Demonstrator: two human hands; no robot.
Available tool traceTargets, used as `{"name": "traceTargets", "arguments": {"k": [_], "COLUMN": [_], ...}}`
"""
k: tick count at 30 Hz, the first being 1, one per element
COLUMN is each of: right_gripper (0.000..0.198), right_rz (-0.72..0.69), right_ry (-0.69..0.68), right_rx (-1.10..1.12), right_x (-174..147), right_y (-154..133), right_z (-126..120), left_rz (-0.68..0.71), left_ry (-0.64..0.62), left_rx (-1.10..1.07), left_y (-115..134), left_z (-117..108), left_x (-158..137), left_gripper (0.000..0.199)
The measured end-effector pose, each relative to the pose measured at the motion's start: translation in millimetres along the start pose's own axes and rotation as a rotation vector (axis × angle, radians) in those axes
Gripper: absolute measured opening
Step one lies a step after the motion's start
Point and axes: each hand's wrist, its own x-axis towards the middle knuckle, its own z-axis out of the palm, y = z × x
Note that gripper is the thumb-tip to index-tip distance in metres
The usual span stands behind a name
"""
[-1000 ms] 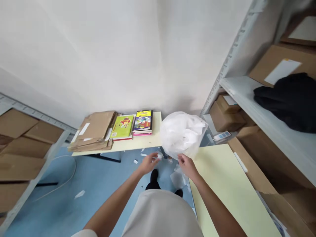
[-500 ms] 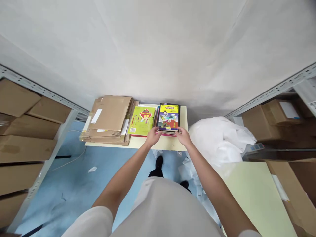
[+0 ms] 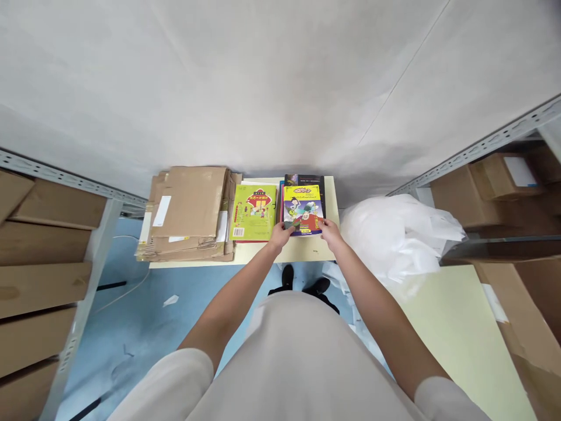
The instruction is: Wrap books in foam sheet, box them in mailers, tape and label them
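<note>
A comic book (image 3: 303, 209) with a yellow and purple cover lies between my hands, over the right-hand stack on a pale table (image 3: 302, 254). My left hand (image 3: 281, 235) grips its lower left corner, thumb on the cover. At its lower right edge, my right hand (image 3: 329, 231) pinches it the same way. A dark-covered book (image 3: 315, 180) shows from under its top edge. Just left of this stack lies a green book (image 3: 254, 211) with a red emblem and a barcode. Fingers beneath the comic are hidden.
Flattened cardboard boxes (image 3: 188, 202) are piled on the table's left end. A big white plastic bag (image 3: 390, 237) bulges at its right, beside another pale tabletop (image 3: 464, 327). Shelves of cartons (image 3: 44, 286) flank both sides; a wall rises behind.
The comic book has slid toward me and now sits apart from the dark book, whose top shows behind it. My feet have come closer together.
</note>
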Motion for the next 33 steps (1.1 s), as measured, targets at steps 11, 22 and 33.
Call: {"name": "traceTargets", "arguments": {"k": [11,22,33], "right_gripper": [0.03,0.046,0.048], "right_rz": [-0.034,-0.312,-0.13], "right_ry": [-0.028,0.08,0.599], "right_rx": [0.11,0.378,0.594], "right_x": [-55.2,-120.6,-230.0], "right_y": [21.9,1.5,104.2], "right_z": [4.3,-87.7,-243.2], "left_rz": [-0.117,-0.043,-0.078], "left_ry": [-0.14,-0.662,-1.191], "left_rx": [-0.245,-0.045,0.251], "left_y": [-8.0,14.3,-12.6], "left_z": [-38.2,-15.9,148.8], "left_x": [-64.6,-104.7,-156.4], "left_gripper": [0.041,0.06,0.059]}}
